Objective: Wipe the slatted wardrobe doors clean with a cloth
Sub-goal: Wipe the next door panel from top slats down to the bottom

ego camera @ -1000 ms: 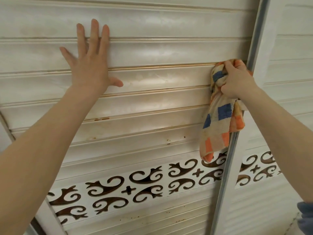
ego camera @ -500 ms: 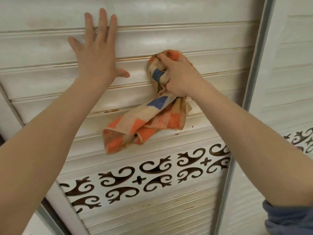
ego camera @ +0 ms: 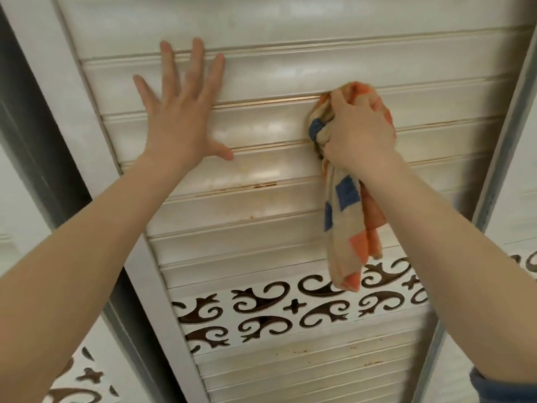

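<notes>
Cloth [ego camera: 345, 199] is gripped bunched in the right hand [ego camera: 357, 135], pressed on the upper slats [ego camera: 276, 126] of the door [ego camera: 72, 112] near its right edge. Left hand [ego camera: 183, 112] is laid flat, fingers spread, toward the left edge. Brown marks [ego camera: 261, 186] are seen below; lower slats [ego camera: 305, 370] judged undone.

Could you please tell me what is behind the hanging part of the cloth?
The cloth, gripped by the right hand, hangs over the slats and its tip overlaps the scrollwork band. What marks lie behind it cannot be seen.
</notes>
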